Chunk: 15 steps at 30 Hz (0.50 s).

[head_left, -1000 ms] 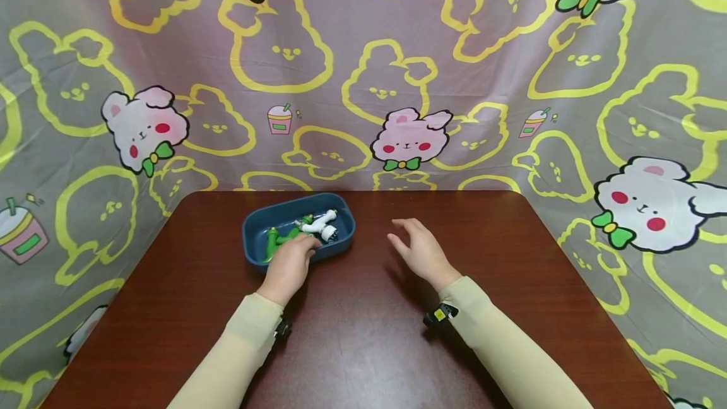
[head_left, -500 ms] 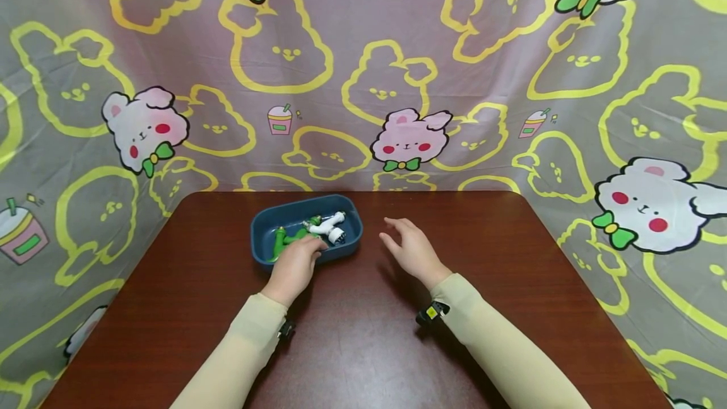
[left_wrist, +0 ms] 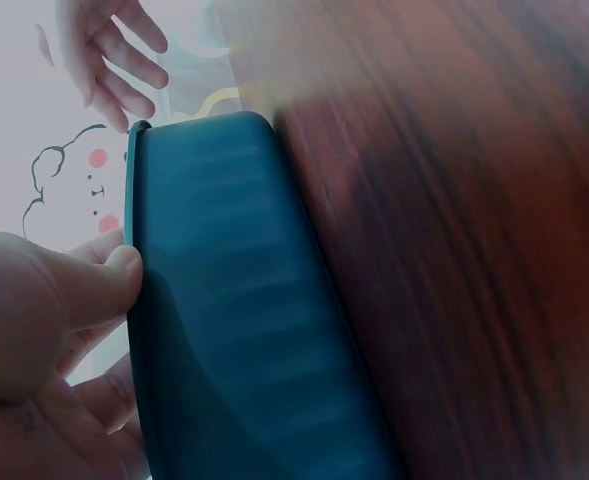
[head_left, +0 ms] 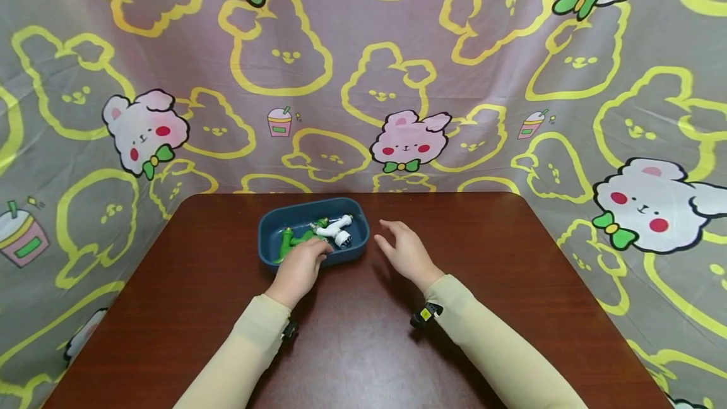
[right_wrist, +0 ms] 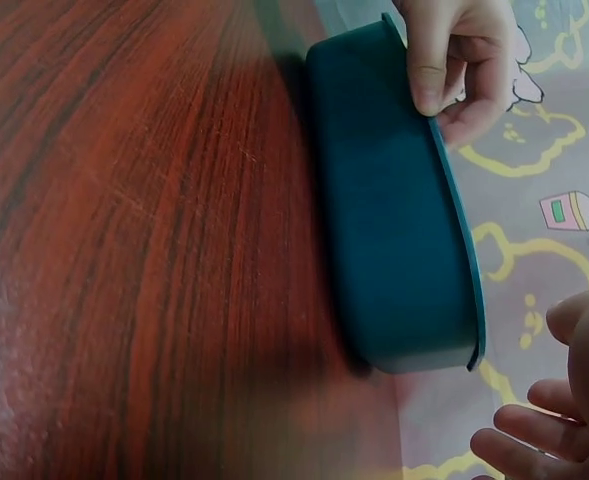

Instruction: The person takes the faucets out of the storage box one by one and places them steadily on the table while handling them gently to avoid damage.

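Evidently the tub (head_left: 353,256) is what is being handled. It stands on the desk (head_left: 483,257), left of the middle and towards the far edge, its long side facing the person. The left hand (head_left: 298,270) pinches its near rim: both wrist views show the thumb against the outer wall and the other fingers over the lip. The right hand (head_left: 410,254) hangs loose and empty just beside the right end, fingers apart and slightly bent, not touching the wall.

Inside, a white piece (head_left: 335,227) lies in the right half, with green pieces (head_left: 286,242) to its left. They crowd together, and the left hand hides part of the green ones, so their number is hard to tell. Neither hand appears to hold any of them.

Judging by that grip, the step in hand is shifting or steadying the tub by its rim, one-handed for now. If it is to be carried level, the next move calls for the right fingers to close on the near end while the left pinch holds firm; lifting from one side alone could tilt it and slide the pieces together.
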Motion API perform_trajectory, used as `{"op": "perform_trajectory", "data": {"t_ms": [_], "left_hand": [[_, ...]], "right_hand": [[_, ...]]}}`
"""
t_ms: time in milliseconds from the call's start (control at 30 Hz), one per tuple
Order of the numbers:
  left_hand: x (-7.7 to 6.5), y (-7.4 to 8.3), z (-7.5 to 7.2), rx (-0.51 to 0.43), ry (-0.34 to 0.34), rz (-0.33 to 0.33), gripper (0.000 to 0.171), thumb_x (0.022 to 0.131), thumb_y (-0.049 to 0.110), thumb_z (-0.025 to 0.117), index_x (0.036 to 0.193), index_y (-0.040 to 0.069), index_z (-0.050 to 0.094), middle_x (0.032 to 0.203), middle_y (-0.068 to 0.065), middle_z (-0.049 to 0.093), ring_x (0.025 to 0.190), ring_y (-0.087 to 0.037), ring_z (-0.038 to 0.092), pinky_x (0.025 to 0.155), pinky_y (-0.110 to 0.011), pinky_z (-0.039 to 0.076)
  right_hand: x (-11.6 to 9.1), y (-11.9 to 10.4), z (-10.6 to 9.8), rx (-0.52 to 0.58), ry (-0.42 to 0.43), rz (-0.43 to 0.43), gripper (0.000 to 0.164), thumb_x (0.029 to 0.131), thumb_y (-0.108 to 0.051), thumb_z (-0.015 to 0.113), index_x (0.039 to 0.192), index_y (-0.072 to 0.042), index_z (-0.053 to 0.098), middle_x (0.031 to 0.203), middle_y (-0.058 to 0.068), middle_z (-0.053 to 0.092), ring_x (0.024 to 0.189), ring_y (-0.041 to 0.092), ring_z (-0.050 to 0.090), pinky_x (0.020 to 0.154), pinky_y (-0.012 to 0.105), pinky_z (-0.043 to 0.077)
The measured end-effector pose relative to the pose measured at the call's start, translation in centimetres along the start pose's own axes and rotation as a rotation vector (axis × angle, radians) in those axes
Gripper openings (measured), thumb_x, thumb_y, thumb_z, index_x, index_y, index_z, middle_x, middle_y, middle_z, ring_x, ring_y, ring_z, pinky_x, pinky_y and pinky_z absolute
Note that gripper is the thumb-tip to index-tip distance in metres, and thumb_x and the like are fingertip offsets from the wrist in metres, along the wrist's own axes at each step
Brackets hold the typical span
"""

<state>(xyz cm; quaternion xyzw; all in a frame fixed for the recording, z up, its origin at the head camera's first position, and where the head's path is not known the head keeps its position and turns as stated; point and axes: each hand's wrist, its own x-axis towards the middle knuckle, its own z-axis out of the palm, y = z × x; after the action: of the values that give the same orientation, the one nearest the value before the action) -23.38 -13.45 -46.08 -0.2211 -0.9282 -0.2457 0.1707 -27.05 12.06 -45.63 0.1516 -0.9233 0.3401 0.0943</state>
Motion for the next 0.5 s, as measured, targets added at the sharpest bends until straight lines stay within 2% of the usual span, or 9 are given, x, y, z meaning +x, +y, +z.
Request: {"op": "perform_trajectory", "data": {"t_ms": [233, 500], "left_hand": [[0.22, 0.10, -0.04, -0.017, -0.039, 0.003, 0.018, 0.094, -0.003, 0.070, 0.107, 0.007, 0.077, 0.104, -0.006, 0.073, 0.099, -0.026, 0.071, 0.088, -0.042, 0.059], [0.34, 0.41, -0.04, -0.014, -0.054, 0.023, 0.018, 0.094, -0.002, 0.070, 0.107, 0.009, 0.076, 0.103, -0.004, 0.073, 0.098, -0.022, 0.071, 0.087, -0.039, 0.059]], "right_hand": [[-0.19, -0.28, 0.38, 0.001, 0.002, -0.010, 0.051, 0.102, -0.030, 0.067, 0.145, -0.005, 0.058, 0.142, 0.015, 0.061, 0.132, 0.029, 0.059, 0.113, 0.047, 0.047], [-0.46, -0.46, 0.78, 0.007, 0.018, -0.016, 0.048, 0.101, -0.026, 0.067, 0.144, -0.003, 0.059, 0.141, 0.015, 0.062, 0.132, 0.030, 0.059, 0.113, 0.046, 0.046]]}}
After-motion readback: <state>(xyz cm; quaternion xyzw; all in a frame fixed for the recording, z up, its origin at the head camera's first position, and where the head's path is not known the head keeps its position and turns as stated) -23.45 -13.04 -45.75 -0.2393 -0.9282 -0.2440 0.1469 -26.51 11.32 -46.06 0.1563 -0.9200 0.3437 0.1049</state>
